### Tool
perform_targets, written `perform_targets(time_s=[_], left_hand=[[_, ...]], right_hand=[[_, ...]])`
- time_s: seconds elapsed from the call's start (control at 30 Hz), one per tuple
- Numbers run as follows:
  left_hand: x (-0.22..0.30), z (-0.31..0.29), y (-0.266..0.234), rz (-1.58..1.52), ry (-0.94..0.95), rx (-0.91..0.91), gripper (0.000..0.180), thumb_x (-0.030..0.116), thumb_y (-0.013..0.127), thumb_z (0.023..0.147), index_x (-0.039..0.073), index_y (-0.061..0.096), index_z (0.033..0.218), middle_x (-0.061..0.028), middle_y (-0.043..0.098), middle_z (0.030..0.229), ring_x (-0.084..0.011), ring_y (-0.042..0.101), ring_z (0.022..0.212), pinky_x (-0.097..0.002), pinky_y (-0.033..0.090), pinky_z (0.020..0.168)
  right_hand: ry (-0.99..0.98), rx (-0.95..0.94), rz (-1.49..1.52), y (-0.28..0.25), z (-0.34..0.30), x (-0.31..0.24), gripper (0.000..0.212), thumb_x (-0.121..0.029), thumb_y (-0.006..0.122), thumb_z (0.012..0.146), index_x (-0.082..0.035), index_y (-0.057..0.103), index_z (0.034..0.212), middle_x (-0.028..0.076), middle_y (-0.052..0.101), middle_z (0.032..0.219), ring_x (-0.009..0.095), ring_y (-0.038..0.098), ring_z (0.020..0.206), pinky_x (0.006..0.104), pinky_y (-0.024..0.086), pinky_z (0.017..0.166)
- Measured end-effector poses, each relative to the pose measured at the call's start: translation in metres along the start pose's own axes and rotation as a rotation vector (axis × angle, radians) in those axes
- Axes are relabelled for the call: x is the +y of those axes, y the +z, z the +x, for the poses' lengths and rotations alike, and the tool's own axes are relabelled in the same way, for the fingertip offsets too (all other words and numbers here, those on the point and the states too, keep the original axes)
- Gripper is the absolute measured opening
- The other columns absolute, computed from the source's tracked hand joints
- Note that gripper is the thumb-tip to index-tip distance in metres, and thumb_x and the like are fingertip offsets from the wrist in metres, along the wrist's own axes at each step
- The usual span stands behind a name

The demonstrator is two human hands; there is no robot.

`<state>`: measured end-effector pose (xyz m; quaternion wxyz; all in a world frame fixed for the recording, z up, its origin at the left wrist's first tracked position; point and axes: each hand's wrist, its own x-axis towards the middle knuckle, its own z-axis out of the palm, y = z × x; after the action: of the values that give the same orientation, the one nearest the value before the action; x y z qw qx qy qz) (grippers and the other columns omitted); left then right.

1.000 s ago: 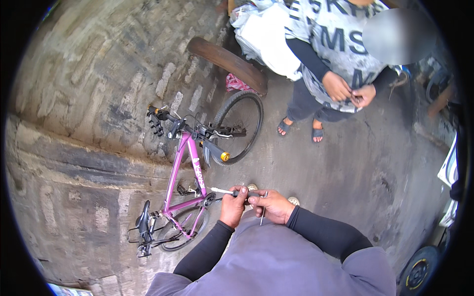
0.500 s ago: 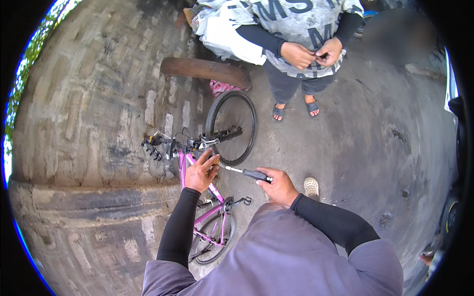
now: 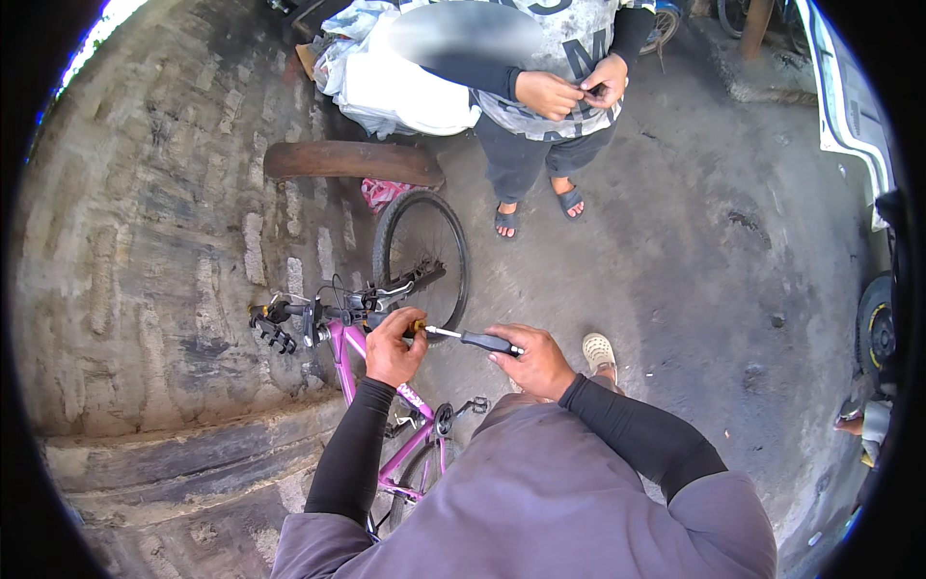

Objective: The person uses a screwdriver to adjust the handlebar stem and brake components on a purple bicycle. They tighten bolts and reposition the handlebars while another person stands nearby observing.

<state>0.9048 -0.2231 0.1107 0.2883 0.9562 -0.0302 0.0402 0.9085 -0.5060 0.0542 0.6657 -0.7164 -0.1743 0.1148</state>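
Observation:
A pink bicycle (image 3: 410, 446) with black handlebars stands just ahead of me, beside the wall. My left hand (image 3: 394, 347) is closed around the handlebar grip near its yellow end (image 3: 417, 329). In my right hand (image 3: 536, 361) is a screwdriver (image 3: 491, 343) with a dark grey handle, held between thumb and fingers. Its silver shaft points left, and the tip meets or nearly meets the yellow end; the exact contact is too small to tell. The front wheel (image 3: 465, 261) lies beyond my hands.
Another person (image 3: 555, 125) in sandals stands ahead, fingers together on something small. A curved brown piece (image 3: 352, 162) leans by the stained wall (image 3: 145, 241), near white plastic bags (image 3: 424, 101). At right are a tire (image 3: 876, 328) and a white vehicle panel (image 3: 839, 106).
My left hand's fingers, more spread before, have curled round the grip. The screwdriver stays in my right hand, its tip still by the yellow part. The view has shifted right.

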Motion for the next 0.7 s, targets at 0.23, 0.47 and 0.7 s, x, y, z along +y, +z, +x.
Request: perform_targets(time_s=[0.23,0.47,0.7], left_hand=[[-0.007,-0.004,0.001,-0.002,0.005,0.027,0.030,0.002,0.074,0.084,0.005,0.076,0.114,-0.0134,0.079,0.113,-0.0298,0.079,0.098,-0.0367,0.062,0.089],[-0.009,0.001,0.005,-0.056,0.004,0.015,0.032,0.003,0.076,0.082,0.005,0.076,0.114,-0.0136,0.078,0.106,-0.0277,0.079,0.093,-0.0364,0.062,0.085],[-0.020,-0.022,-0.007,0.107,0.168,0.074,0.027,0.009,0.074,0.089,0.012,0.079,0.114,-0.0090,0.079,0.120,-0.0322,0.079,0.095,-0.0393,0.064,0.082]], right_hand=[[-0.243,-0.015,-0.260,0.001,-0.001,-0.008,0.041,-0.007,0.079,0.090,-0.008,0.073,0.130,0.014,0.077,0.119,0.032,0.075,0.106,0.0437,0.057,0.098],[-0.615,-0.095,-0.661,-0.023,0.016,-0.006,0.044,-0.008,0.079,0.088,-0.015,0.074,0.132,0.008,0.077,0.124,0.025,0.069,0.123,0.0531,0.046,0.114],[0.367,-0.050,0.329,0.018,0.023,0.013,0.039,-0.015,0.072,0.102,-0.003,0.060,0.137,0.013,0.070,0.111,0.019,0.070,0.087,0.0381,0.056,0.073]])
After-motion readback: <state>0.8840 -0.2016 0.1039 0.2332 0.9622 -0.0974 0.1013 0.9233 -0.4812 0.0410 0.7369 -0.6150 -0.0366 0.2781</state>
